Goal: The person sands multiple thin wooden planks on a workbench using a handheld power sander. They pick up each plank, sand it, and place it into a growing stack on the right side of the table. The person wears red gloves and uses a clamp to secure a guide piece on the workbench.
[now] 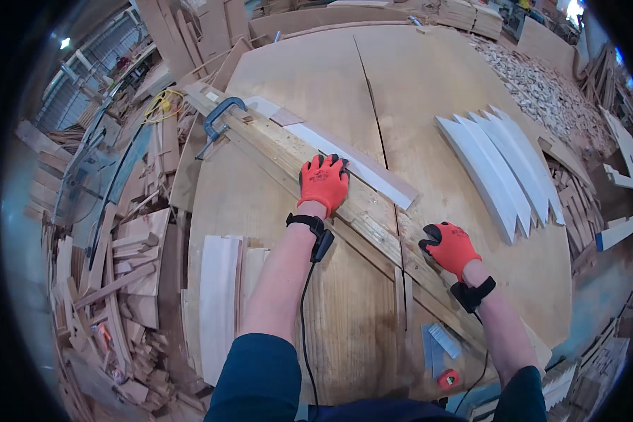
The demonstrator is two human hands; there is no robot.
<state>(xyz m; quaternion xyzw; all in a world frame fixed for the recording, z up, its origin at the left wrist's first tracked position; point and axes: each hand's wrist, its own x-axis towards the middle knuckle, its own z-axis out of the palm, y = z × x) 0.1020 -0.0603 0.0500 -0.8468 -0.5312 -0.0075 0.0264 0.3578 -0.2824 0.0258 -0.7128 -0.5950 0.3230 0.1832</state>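
Observation:
My left hand (323, 181), in a red and black glove, presses flat on a long wooden guide rail (373, 218) that runs diagonally across the plywood table (309, 77). Its fingertips reach a pale white board (359, 167) lying along the rail's far side. My right hand (449, 246), gloved the same, rests lower on the same rail with fingers curled against the wood. Black wrist straps with cables sit on both forearms. A blue-grey C-clamp (218, 119) pins the rail's far left end to the table.
Several pale tapered boards (503, 165) lie fanned out at the right. Wood strips (221, 302) sit near the table's left edge. Offcut heaps (119, 281) fill the floor at left. Small wood scraps (541, 88) pile at the back right. A small red object (448, 380) lies near me.

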